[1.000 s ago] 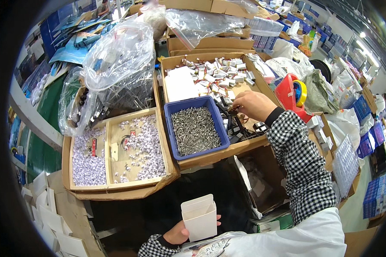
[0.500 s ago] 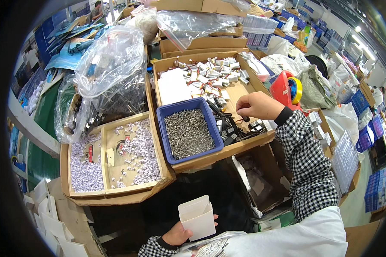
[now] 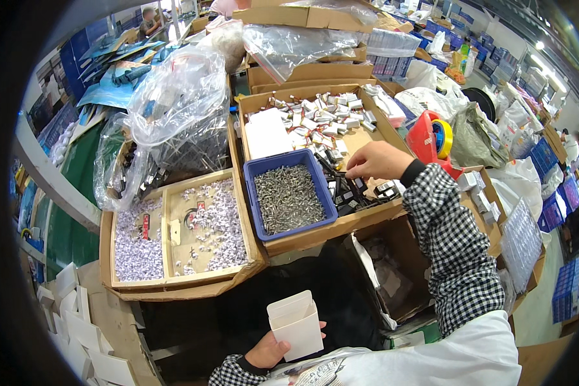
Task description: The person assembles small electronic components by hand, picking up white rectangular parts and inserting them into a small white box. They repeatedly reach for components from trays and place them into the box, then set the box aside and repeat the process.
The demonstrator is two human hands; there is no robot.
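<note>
My left hand grips a small white cardboard box low in front of me, its top flap standing up. Reaching forward, my right hand has its fingertips pinched down at a heap of small black parts in a cardboard tray. What those fingers hold, if anything, I cannot make out. Left of the black parts is a blue plastic bin full of small metal pins or screws. Behind them lie many small silver-white battery-like packs with wires, beside a stack of white cards or boxes.
A divided wooden tray at left holds small white pieces. Clear plastic bags lie behind it. A red tape dispenser stands at the right. An open carton sits below the tray; white boxes fill the lower left corner.
My right hand has moved slightly left and down over the black parts; the dark piece seen under its fingers earlier is not distinct now. The view shifted a little. My left hand keeps the box.
</note>
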